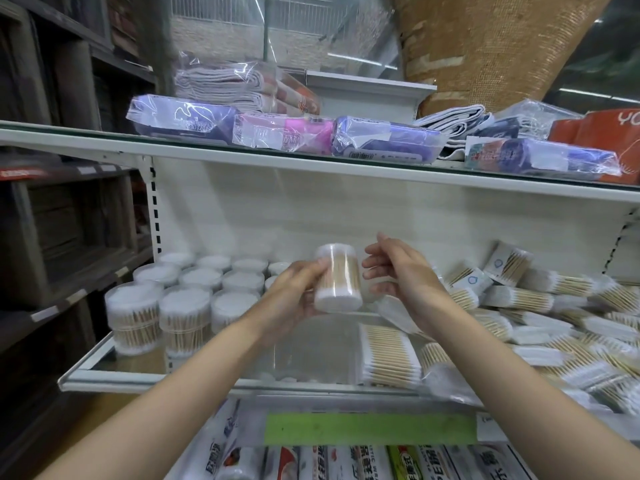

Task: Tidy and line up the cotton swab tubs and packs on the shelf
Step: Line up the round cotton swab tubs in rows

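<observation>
Above shelf [214, 384], swab-filled tub [339, 278]

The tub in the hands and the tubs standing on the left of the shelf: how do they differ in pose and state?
The held tub is lifted off the shelf and tilted; the standing tubs rest upright in rows. The left hand grips the held tub, with the right hand open beside it; nothing touches the standing tubs. Both are clear round tubs of wooden-stick cotton swabs.
</observation>
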The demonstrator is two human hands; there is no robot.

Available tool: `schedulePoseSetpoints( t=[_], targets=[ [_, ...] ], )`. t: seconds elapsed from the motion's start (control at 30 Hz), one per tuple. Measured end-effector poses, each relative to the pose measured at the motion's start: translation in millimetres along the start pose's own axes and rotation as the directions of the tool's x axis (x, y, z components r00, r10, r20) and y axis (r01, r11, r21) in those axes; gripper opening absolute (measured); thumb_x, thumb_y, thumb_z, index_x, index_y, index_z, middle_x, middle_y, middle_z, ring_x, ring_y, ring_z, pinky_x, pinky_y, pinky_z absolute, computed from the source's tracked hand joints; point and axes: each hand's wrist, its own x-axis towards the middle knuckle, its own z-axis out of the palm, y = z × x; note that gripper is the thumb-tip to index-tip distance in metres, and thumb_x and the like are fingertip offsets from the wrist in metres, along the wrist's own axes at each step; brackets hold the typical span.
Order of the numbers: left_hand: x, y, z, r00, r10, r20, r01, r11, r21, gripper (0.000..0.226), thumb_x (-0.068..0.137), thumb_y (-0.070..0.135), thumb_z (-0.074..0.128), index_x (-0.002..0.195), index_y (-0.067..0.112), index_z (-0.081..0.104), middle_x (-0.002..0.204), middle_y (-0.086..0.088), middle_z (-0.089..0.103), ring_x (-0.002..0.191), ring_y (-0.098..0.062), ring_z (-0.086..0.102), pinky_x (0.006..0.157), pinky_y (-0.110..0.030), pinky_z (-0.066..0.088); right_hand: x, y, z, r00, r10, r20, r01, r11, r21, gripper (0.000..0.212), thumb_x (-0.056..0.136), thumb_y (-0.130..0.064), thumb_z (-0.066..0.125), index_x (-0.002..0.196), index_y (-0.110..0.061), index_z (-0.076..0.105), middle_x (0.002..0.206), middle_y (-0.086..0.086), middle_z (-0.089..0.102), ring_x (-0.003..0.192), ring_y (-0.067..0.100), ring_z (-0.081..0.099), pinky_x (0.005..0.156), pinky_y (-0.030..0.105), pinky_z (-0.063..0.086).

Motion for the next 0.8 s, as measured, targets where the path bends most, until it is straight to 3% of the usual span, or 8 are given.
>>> schedulePoseSetpoints(
  t=[0.07, 0.13, 0.27, 0.37, 0.43, 0.53, 0.67, 0.8],
  targets=[
    [-0.7, -0.1, -3.7, 0.994, -0.063, 0.094, 0.084, 0.968, -0.237, 0.033, 0.094, 0.034, 0.045, 0.111, 0.010, 0.058, 0.095, -0.009, 0.069, 0.080, -0.016, 0.068, 0.063, -0.030, 0.058, -1.1, -0.1, -2.5, 1.000, -0.001, 0.016, 0.001, 1.000, -0.003, 0.026, 0.097, -0.029, 0.047, 0.091, -0.008, 0.060, 0.080, 0.008, 0.060, 0.064, 0.015, 0.056, 0.051, 0.023, 0.045],
    [-1.6, 0.2, -7.5, 0.989, -0.080, 0.124, 0.116, 0.942, -0.316, 0.037, 0.096, 0.031, 0.040, 0.118, 0.006, 0.056, 0.098, -0.011, 0.069, 0.080, -0.016, 0.068, 0.060, -0.030, 0.057, -1.4, 1.5, -2.3, 0.999, -0.001, 0.038, 0.002, 1.000, -0.012, 0.025, 0.098, -0.027, 0.046, 0.090, -0.008, 0.060, 0.081, 0.008, 0.061, 0.064, 0.014, 0.057, 0.053, 0.023, 0.045],
    [-0.8, -0.5, -12.4, 0.987, -0.079, 0.137, 0.117, 0.946, -0.302, 0.045, 0.092, 0.031, 0.041, 0.125, 0.003, 0.051, 0.114, -0.019, 0.061, 0.097, -0.025, 0.061, 0.064, -0.032, 0.057, -1.1, 3.2, -0.5, 0.997, -0.015, 0.075, 0.017, 1.000, -0.023, 0.023, 0.098, -0.025, 0.046, 0.087, -0.011, 0.061, 0.080, 0.006, 0.062, 0.065, 0.013, 0.057, 0.055, 0.024, 0.044],
    [-0.3, 0.2, -14.7, 0.987, -0.047, 0.157, 0.084, 0.969, -0.232, 0.044, 0.089, 0.026, 0.049, 0.124, -0.001, 0.051, 0.109, -0.015, 0.063, 0.097, -0.024, 0.062, 0.074, -0.034, 0.056, -0.8, 4.9, 0.4, 0.992, -0.033, 0.121, 0.038, 0.998, -0.045, 0.019, 0.096, -0.023, 0.049, 0.087, -0.013, 0.063, 0.083, 0.004, 0.063, 0.068, 0.012, 0.058, 0.055, 0.023, 0.043],
    [-0.3, 1.0, -19.4, 0.989, 0.059, 0.138, -0.042, 0.991, -0.124, 0.052, 0.075, 0.020, 0.064, 0.122, 0.004, 0.052, 0.107, -0.011, 0.064, 0.094, -0.022, 0.064, 0.077, -0.033, 0.055, -0.7, 5.9, 0.6, 0.985, -0.056, 0.166, 0.066, 0.996, -0.057, 0.015, 0.094, -0.022, 0.052, 0.090, -0.013, 0.063, 0.086, 0.002, 0.064, 0.072, 0.010, 0.058, 0.057, 0.022, 0.044],
    [-5.8, 7.8, -23.5, 0.973, 0.219, 0.076, -0.231, 0.931, 0.281, 0.058, 0.063, 0.026, 0.075, 0.117, 0.020, 0.054, 0.112, -0.004, 0.065, 0.101, -0.015, 0.063, 0.075, -0.022, 0.051, -1.6, 7.0, 0.4, 0.966, -0.097, 0.240, 0.116, 0.991, -0.065, 0.019, 0.092, -0.027, 0.055, 0.103, -0.013, 0.063, 0.094, -0.002, 0.065, 0.084, 0.009, 0.062, 0.066, 0.025, 0.048],
    [-8.8, 17.6, -17.4, 0.899, 0.418, -0.128, -0.243, 0.722, 0.648, 0.059, 0.059, 0.034, 0.087, 0.104, 0.023, 0.050, 0.095, 0.003, 0.059, 0.079, -0.006, 0.056, 0.064, -0.014, 0.044, -1.0, 8.6, 7.8, 0.954, -0.096, 0.285, 0.157, 0.968, -0.198, 0.031, 0.086, -0.039, 0.062, 0.112, -0.024, 0.059, 0.110, 0.000, 0.062, 0.102, 0.012, 0.061, 0.080, 0.030, 0.053],
    [-10.0, 17.5, -14.6, 0.853, 0.505, -0.130, -0.178, 0.516, 0.838, 0.059, 0.055, 0.045, 0.084, 0.089, 0.026, 0.040, 0.086, 0.006, 0.051, 0.069, -0.001, 0.047, 0.053, -0.014, 0.034, -1.5, 10.1, 30.2, 0.953, -0.101, 0.287, 0.171, 0.958, -0.230, 0.042, 0.083, -0.027, 0.068, 0.121, -0.018, 0.053, 0.100, 0.001, 0.052, 0.082, 0.010, 0.058, 0.074, 0.020, 0.052]
  ],
)
